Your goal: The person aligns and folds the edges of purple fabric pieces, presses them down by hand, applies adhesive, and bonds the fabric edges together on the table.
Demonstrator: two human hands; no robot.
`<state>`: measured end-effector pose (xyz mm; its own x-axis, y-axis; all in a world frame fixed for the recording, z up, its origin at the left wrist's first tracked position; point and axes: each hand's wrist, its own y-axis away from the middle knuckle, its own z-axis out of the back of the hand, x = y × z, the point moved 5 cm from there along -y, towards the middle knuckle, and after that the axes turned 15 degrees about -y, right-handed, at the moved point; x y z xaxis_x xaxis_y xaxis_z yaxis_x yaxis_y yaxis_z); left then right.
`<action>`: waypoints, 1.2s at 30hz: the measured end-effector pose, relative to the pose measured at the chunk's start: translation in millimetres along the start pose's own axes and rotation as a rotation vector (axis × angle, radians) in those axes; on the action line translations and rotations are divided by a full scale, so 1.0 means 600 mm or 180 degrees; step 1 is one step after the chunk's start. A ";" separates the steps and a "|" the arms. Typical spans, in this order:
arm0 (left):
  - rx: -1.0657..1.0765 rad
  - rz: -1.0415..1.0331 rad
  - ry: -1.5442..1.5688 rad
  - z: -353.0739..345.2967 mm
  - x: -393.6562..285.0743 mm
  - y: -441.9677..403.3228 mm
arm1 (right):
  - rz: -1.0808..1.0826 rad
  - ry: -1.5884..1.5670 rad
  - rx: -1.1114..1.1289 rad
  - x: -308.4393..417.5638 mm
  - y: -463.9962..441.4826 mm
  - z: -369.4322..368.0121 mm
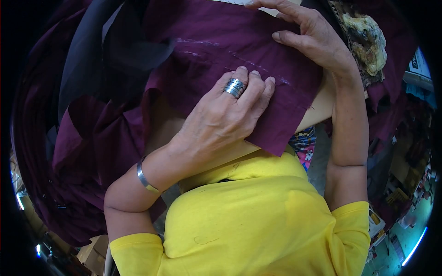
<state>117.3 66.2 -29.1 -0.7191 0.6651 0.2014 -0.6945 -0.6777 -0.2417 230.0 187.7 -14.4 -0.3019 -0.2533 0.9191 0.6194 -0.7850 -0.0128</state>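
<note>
A maroon cloth with broken whitish lines lies over a pale brown surface. My left hand, with stacked silver rings on one finger, rests on the cloth near its middle. Its fingers are bent and pressed together, the tips beside the whitish lines; whatever they may hold is hidden. My right hand is at the upper right edge of the cloth, its thumb and fingers apart, with nothing visible between them.
Bunched maroon fabric and dark sheer fabric hang at the left. A ragged, yellowish padded object lies beyond my right wrist. The pale surface's edge runs close to my yellow shirt. A cardboard box stands at lower left.
</note>
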 end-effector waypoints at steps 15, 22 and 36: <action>-0.0045 -0.0110 0.0439 -0.003 0.000 0.006 | -0.0113 -0.0206 0.0206 -0.026 0.014 0.019; -0.0062 -0.0231 0.0018 -0.004 -0.006 0.000 | 0.0079 -0.0057 0.0044 -0.022 0.017 0.015; 0.0151 -0.0275 -0.0253 -0.003 -0.019 -0.011 | -0.0043 -0.0464 0.0244 -0.054 0.021 0.016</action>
<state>130.2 63.4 -31.4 -0.6549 0.6960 0.2946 -0.7530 -0.6342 -0.1755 254.7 191.6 -40.5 -0.2058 -0.1538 0.9664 0.6711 -0.7409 0.0250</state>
